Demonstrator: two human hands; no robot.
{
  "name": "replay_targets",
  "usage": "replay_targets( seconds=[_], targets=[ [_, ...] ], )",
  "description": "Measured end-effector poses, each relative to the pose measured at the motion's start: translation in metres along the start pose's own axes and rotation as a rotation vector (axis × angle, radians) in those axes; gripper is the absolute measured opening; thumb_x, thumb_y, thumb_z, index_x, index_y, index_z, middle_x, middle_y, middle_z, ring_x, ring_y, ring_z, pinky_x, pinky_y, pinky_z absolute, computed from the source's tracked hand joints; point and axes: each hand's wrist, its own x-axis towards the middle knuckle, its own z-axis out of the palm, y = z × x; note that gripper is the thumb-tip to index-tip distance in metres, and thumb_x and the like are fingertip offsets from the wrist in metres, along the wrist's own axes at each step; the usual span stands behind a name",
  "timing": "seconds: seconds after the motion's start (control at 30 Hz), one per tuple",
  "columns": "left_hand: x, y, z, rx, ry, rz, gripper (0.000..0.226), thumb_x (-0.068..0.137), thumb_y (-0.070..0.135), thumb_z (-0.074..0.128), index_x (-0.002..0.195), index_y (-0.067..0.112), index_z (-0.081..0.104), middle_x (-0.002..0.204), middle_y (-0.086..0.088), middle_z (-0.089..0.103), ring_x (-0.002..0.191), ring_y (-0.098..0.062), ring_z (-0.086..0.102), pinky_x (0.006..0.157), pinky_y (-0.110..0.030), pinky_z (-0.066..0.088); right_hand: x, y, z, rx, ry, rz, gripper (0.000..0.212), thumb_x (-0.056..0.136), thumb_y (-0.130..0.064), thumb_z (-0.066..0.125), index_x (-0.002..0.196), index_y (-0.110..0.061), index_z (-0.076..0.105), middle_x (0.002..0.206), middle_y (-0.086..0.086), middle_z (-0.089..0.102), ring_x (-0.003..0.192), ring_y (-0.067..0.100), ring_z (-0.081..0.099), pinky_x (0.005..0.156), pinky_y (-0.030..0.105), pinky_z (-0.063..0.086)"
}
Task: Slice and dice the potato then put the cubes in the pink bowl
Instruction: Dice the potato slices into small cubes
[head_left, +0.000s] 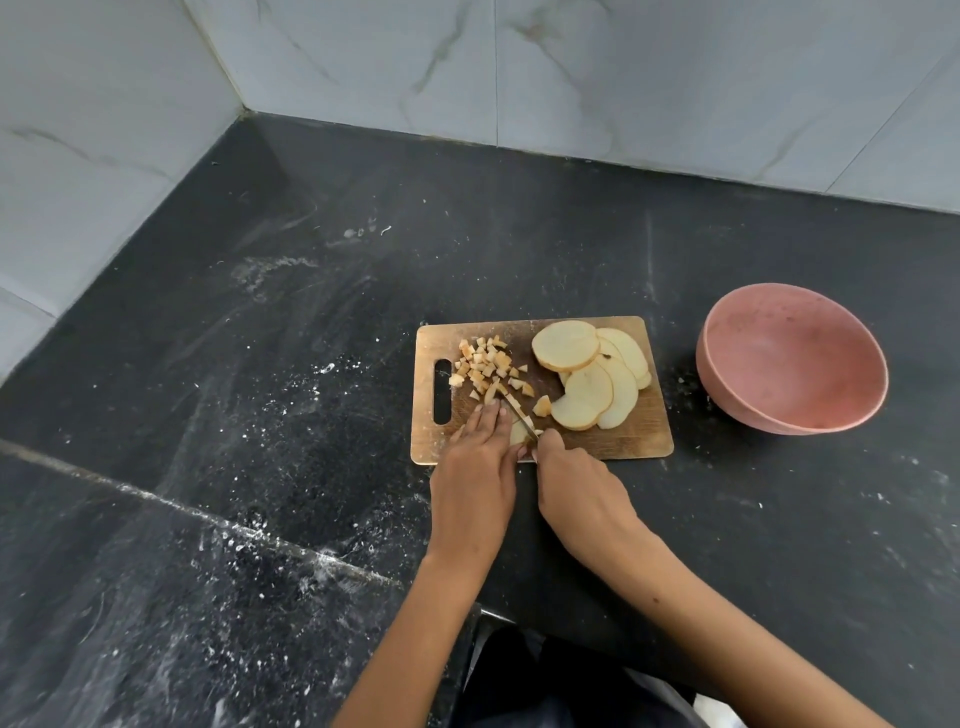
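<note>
A wooden cutting board lies on the black counter. Several round potato slices overlap on its right half. A heap of small potato cubes sits on its left half, near the handle slot. My left hand rests flat on the board's front edge, its fingers pressing a piece of potato that is mostly hidden. My right hand grips a knife, whose blade points away from me and cuts down into that piece beside my left fingers. The pink bowl stands empty to the right of the board.
The black stone counter is dusted with white specks and meets marble-tiled walls at the back and left. A seam runs across the counter at the lower left. The counter's front edge lies just under my forearms.
</note>
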Motion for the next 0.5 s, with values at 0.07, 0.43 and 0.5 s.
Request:
replay_targets(
  seconds=[0.07, 0.43, 0.5],
  targets=[
    [0.0, -0.001, -0.004, -0.018, -0.031, -0.001, 0.04, 0.091, 0.01, 0.064, 0.13, 0.005, 0.057, 0.137, -0.009, 0.053, 0.129, -0.023, 0.05, 0.109, -0.029, 0.029, -0.003, 0.003, 0.002, -0.022, -0.019, 0.012, 0.015, 0.099, -0.011, 0.041, 0.112, -0.014, 0.036, 0.115, 0.013, 0.058, 0.104, 0.029, 0.058, 0.072, 0.035, 0.041],
    [0.001, -0.005, -0.006, -0.057, -0.063, 0.014, 0.041, 0.092, 0.016, 0.064, 0.132, 0.009, 0.056, 0.138, -0.005, 0.052, 0.129, -0.019, 0.05, 0.109, -0.029, 0.03, -0.013, 0.014, 0.011, -0.02, -0.02, 0.029, 0.011, 0.099, -0.009, 0.036, 0.099, -0.017, 0.029, 0.105, 0.011, 0.061, 0.095, 0.028, 0.061, 0.068, 0.035, 0.042],
    [0.001, -0.006, -0.005, -0.058, -0.044, 0.017, 0.041, 0.09, 0.015, 0.066, 0.13, 0.008, 0.057, 0.135, -0.006, 0.055, 0.126, -0.02, 0.052, 0.108, -0.035, 0.036, -0.009, 0.01, 0.008, 0.011, -0.026, 0.041, 0.01, 0.099, -0.01, 0.037, 0.099, -0.017, 0.031, 0.106, 0.012, 0.06, 0.097, 0.028, 0.06, 0.07, 0.035, 0.043]
  ],
)
